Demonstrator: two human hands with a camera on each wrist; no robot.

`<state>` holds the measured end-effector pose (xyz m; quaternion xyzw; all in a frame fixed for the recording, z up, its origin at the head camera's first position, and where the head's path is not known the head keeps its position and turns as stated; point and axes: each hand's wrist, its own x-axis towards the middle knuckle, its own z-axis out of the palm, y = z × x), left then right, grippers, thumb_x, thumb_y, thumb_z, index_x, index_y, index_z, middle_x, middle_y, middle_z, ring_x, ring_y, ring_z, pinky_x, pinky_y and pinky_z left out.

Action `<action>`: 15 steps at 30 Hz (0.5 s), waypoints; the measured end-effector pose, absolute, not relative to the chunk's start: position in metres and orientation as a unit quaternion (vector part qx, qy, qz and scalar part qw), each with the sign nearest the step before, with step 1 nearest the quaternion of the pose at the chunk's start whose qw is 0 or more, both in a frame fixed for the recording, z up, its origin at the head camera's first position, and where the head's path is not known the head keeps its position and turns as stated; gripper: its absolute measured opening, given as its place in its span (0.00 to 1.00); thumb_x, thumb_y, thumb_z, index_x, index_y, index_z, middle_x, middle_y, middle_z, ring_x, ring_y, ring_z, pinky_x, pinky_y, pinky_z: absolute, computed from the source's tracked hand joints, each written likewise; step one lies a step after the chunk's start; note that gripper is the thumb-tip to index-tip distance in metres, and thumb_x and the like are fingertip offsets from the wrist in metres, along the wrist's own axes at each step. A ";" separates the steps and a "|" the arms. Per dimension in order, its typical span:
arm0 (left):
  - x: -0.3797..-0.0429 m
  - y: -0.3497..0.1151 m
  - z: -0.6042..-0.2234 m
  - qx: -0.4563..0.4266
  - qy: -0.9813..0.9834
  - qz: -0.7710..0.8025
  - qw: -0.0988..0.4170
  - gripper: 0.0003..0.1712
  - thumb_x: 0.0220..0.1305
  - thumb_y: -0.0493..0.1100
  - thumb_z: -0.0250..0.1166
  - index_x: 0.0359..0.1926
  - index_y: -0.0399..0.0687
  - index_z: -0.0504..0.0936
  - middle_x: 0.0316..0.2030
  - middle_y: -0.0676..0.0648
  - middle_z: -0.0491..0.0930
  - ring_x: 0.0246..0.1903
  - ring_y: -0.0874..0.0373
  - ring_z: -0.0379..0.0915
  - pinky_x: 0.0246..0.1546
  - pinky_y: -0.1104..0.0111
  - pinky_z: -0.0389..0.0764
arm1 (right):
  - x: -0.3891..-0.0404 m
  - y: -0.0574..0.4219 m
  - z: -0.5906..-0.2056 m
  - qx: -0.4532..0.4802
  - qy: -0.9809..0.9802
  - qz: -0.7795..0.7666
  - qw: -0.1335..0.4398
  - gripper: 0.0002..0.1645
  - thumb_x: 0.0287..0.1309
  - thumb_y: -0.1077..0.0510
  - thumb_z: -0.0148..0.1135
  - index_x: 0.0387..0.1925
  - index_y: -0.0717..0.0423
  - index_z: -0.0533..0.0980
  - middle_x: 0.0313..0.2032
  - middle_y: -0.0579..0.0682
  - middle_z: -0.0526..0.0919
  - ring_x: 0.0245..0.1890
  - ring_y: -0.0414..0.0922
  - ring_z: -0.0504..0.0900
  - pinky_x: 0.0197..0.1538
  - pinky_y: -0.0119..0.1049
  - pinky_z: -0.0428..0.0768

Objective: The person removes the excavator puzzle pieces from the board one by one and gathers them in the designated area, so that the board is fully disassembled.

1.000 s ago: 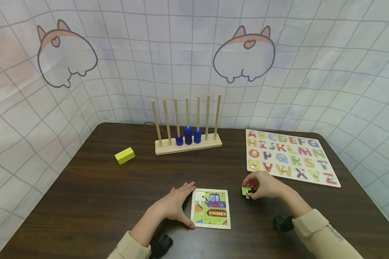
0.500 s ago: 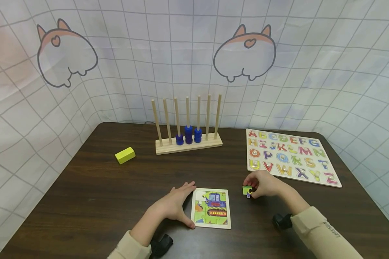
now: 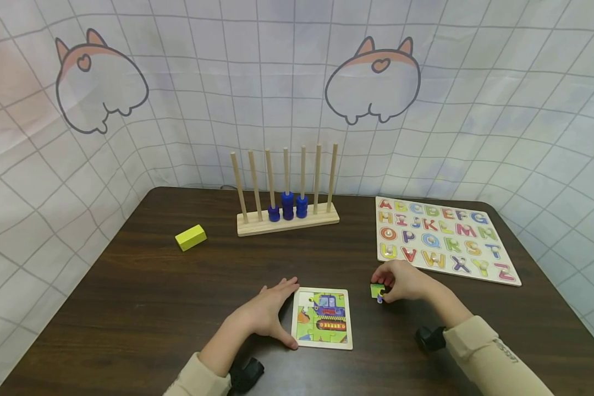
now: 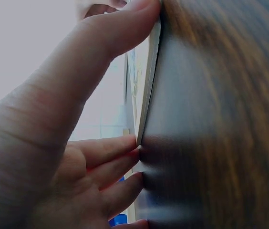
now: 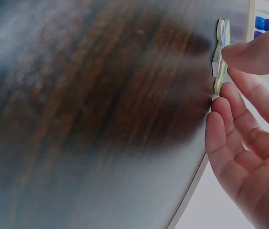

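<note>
Head view: dark wood-grain table (image 3: 178, 308), white gridded cloth (image 3: 203, 82) beyond its far edge. Toward near edge, pale-framed square wooden vehicle puzzle (image 3: 324, 346); left hand (image 3: 263, 314) braces two corners, fingers wide. Toward table's right edge, right hand (image 3: 407, 281) pinches green-and-purple jigsaw piece (image 3: 375, 290). Best, I'd judge: grip edges only, puzzle steady.

The letters A to Z (image 3: 465, 231) stand on the pale board (image 3: 441, 237).
</note>
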<state>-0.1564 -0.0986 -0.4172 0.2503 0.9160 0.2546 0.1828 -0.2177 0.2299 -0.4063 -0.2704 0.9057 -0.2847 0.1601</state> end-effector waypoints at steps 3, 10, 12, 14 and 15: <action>-0.156 -0.099 -0.417 0.248 0.917 0.254 0.184 0.63 0.30 0.59 0.78 0.67 0.42 0.58 0.68 0.46 0.52 0.68 0.50 0.42 0.62 0.45 0.46 | -0.218 0.230 -0.406 -0.272 0.903 -0.292 0.162 0.18 0.37 0.64 0.72 0.35 0.61 0.78 0.31 0.47 0.79 0.31 0.43 0.74 0.35 0.33 0.76; -0.156 -0.099 -0.417 0.247 0.917 0.255 0.184 0.63 0.30 0.59 0.78 0.67 0.43 0.58 0.69 0.46 0.52 0.68 0.50 0.42 0.62 0.45 0.46 | -0.217 0.231 -0.406 -0.274 0.897 -0.306 0.164 0.18 0.39 0.63 0.72 0.36 0.60 0.77 0.32 0.48 0.79 0.32 0.44 0.75 0.36 0.34 0.77; -0.156 -0.099 -0.417 0.246 0.916 0.256 0.184 0.63 0.30 0.59 0.78 0.67 0.43 0.58 0.69 0.46 0.52 0.68 0.50 0.42 0.62 0.45 0.46 | -0.217 0.231 -0.405 -0.281 0.894 -0.309 0.162 0.18 0.40 0.62 0.71 0.37 0.61 0.77 0.33 0.48 0.79 0.32 0.44 0.75 0.35 0.34 0.77; -0.156 -0.099 -0.417 0.246 0.916 0.257 0.184 0.63 0.30 0.59 0.78 0.67 0.42 0.58 0.68 0.46 0.52 0.68 0.50 0.42 0.62 0.45 0.46 | -0.216 0.229 -0.404 -0.291 0.891 -0.311 0.158 0.18 0.40 0.62 0.71 0.37 0.61 0.77 0.33 0.49 0.79 0.31 0.44 0.75 0.35 0.33 0.77; -0.157 -0.099 -0.418 0.246 0.916 0.257 0.184 0.63 0.30 0.59 0.78 0.67 0.42 0.58 0.69 0.46 0.52 0.68 0.50 0.42 0.62 0.45 0.46 | -0.216 0.228 -0.403 -0.296 0.889 -0.313 0.155 0.18 0.40 0.62 0.71 0.37 0.61 0.77 0.34 0.49 0.79 0.31 0.44 0.75 0.35 0.33 0.77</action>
